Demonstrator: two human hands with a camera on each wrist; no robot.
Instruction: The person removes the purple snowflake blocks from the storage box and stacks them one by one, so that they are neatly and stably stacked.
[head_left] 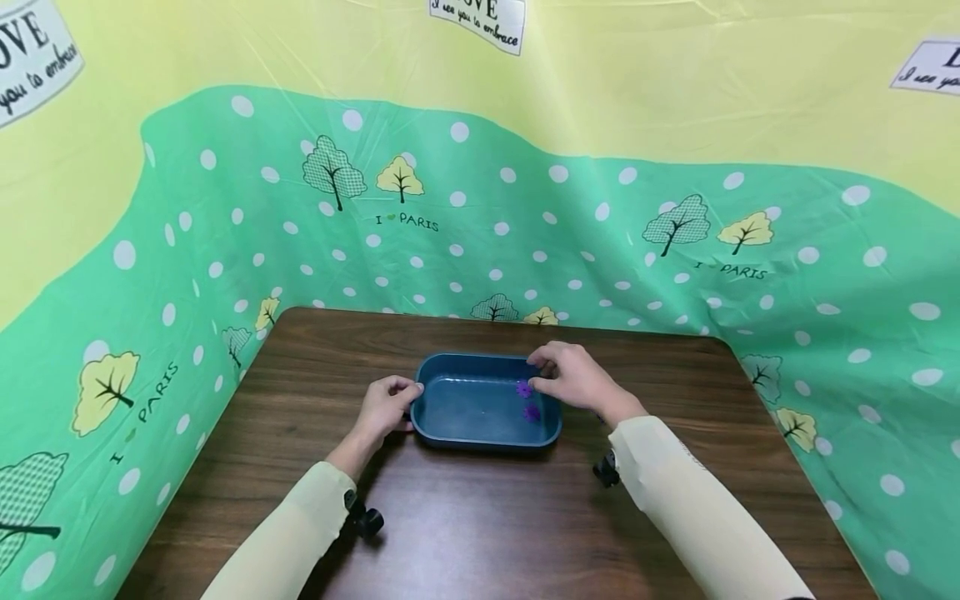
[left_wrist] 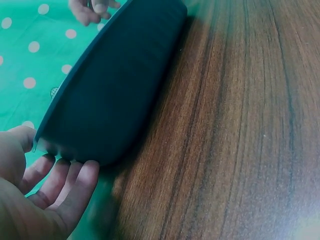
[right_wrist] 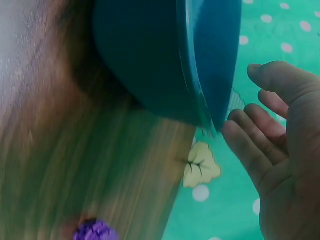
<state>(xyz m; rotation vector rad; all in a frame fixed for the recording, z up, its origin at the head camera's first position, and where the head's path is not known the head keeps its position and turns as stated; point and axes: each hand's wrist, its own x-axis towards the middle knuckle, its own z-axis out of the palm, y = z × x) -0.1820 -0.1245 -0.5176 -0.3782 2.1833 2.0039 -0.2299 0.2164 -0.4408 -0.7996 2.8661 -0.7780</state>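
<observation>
Tray: blue rectangular tray sits flat near the middle of the brown wood-grain surface, long side running left to right.
Tray contents: two small purple flower-shaped pieces lie inside at the right end, one just behind the other, close together; whether they touch cannot be told.
Left hand: left hand is at the tray's left end. Head view shows the thumb on the rim; left wrist view shows the fingers reaching to the lower outer wall, only loosely bent. Hand rests against the tray; a firm grip is not evident.
Right hand: right hand is over the tray's far right corner, fingers bent downward at the rim above the purple pieces. Right wrist view shows palm and fingers spread and relaxed just beside the rim, thumb apart from them; nothing is enclosed.
Sleeves: pale yellow sleeves cover both forearms, with a small black camera mount at each wrist.
Extra item: right wrist view shows one more purple piece at its bottom edge, blurred.
Backdrop: green cloth with white dots and tree prints rises behind and beside the surface, yellow above.
</observation>
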